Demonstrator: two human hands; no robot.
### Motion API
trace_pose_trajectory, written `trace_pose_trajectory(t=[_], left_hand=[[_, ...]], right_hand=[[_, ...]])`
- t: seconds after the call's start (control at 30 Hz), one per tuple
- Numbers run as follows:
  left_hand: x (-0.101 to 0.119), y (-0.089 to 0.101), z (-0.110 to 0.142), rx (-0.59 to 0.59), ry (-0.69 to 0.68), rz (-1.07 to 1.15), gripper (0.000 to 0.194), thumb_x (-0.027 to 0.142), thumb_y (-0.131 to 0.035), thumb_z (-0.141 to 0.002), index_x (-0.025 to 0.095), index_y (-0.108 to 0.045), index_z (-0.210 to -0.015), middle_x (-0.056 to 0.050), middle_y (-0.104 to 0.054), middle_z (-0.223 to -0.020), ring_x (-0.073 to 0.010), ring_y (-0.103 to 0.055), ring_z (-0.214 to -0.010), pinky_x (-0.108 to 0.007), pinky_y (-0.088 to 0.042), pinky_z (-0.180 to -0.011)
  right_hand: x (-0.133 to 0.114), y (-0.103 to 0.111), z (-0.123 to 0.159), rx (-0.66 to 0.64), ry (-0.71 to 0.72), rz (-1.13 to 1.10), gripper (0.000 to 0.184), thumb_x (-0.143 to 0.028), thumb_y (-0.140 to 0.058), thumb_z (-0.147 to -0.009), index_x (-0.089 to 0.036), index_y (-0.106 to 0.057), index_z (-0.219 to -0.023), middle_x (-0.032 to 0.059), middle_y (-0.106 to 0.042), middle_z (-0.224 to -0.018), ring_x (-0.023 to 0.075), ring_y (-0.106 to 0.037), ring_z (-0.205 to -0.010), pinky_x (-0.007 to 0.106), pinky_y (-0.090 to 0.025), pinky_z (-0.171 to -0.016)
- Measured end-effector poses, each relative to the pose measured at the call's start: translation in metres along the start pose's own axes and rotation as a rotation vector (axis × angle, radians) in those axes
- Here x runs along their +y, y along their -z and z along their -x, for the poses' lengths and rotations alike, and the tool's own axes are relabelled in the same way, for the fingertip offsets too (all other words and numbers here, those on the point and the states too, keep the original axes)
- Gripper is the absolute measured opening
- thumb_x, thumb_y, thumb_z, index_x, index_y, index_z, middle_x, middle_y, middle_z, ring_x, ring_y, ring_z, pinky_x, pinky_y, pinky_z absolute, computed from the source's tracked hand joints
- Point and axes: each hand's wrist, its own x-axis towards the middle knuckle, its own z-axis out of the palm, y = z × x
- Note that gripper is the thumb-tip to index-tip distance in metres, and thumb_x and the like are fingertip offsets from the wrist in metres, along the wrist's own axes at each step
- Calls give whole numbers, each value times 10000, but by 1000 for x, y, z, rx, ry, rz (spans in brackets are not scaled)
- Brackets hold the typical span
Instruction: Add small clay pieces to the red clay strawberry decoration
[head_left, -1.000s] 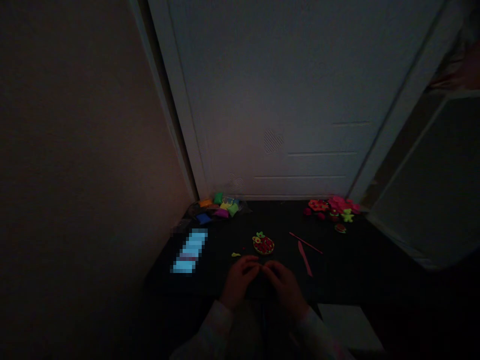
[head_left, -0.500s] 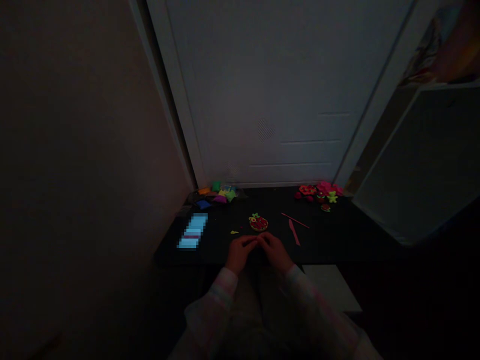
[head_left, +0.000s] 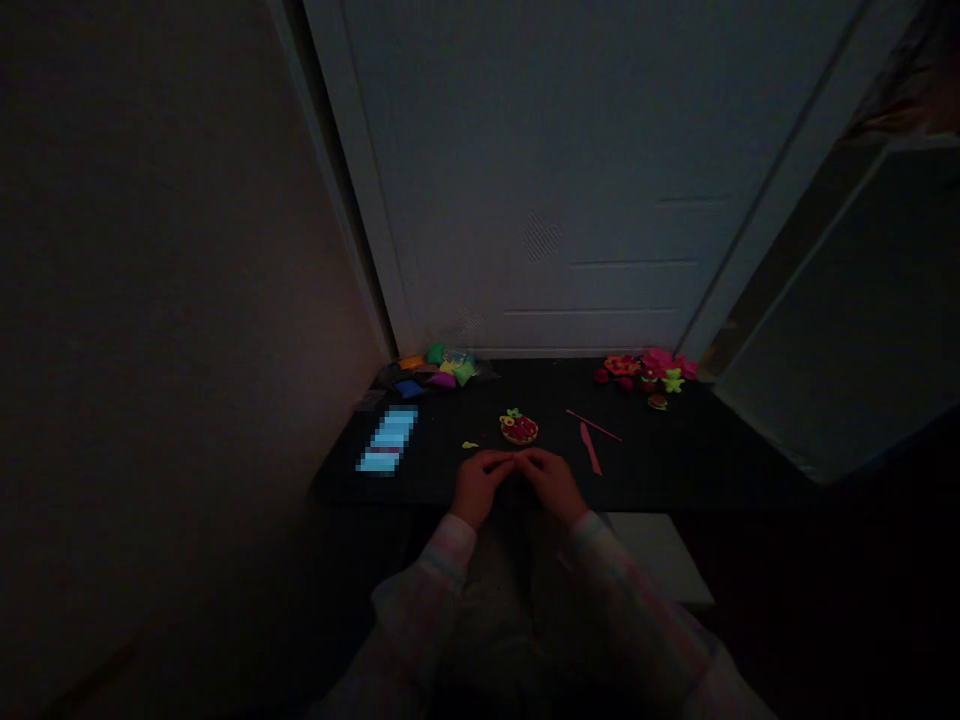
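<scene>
My left hand (head_left: 480, 482) and my right hand (head_left: 549, 482) meet at the fingertips over the front edge of the black table (head_left: 705, 460). The fingers of both are pinched together, and whatever is between them is too small or hidden to make out. Just beyond them lies a small round clay tart (head_left: 519, 430) with red pieces, green leaves and a pale flower-like piece on top. A scrap of yellow clay (head_left: 469, 445) is left of the tart. To the right are a pink plastic knife (head_left: 590, 449) and a thin pink stick (head_left: 594, 425).
Colourful clay packets (head_left: 442, 376) lie at the back left, near a lit phone with a blurred screen (head_left: 388, 440). Several small red, pink and yellow-green clay figures (head_left: 651, 372) are grouped at the back right. A white door (head_left: 540, 180) rises behind the table.
The view has tipped down slightly, so the table things sit higher in the picture. My hands stay together at the fingertips, with small finger movements only.
</scene>
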Motion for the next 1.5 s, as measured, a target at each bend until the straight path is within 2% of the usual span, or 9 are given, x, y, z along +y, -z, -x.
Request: trace_pose_trajectory(t=[0.3,0.83,1.2,1.37,1.5], left_hand=[[0,0,0,59,-18,-17,253,303,-497,-824,144,-542,-1016,-67,-572,-1040,-180,-562,-909,-395,-473,-785],[-5,4,-1,29,45,-26,214,300,-506,-818,136,-565,-942,-53,-589,-977,-168,-567,-873,-381,-472,-774],[-2,5,0,8,85,-26,187,297,-511,-815,134,-579,-877,-43,-599,-933,-165,-564,-870,-389,-452,-800],[-2,5,-1,18,109,-7,190,299,-513,-814,136,-583,-883,-41,-608,-924,-168,-569,-877,-392,-452,-809],[-1,5,-2,5,108,13,178,290,-530,-803,135,-591,-867,-45,-611,-942,-172,-564,-902,-405,-436,-836]], right_hand=[[-4,-2,2,-34,-9,11,296,-325,-486,-836,-158,-514,-1079,61,-550,-1078,174,-560,-903,380,-476,-759],[-5,-1,4,-64,-49,6,258,-325,-483,-838,-155,-541,-1024,50,-575,-1020,156,-569,-861,362,-479,-744],[-3,3,7,-6,-28,-103,237,-336,-485,-836,-137,-569,-932,31,-606,-913,140,-581,-802,350,-476,-727],[-6,4,8,-1,33,-153,225,-308,-546,-776,-216,-630,-963,31,-646,-981,164,-573,-929,319,-432,-831],[-8,5,7,0,62,-152,205,-281,-542,-768,-251,-663,-932,14,-663,-956,159,-579,-921,299,-421,-840]])
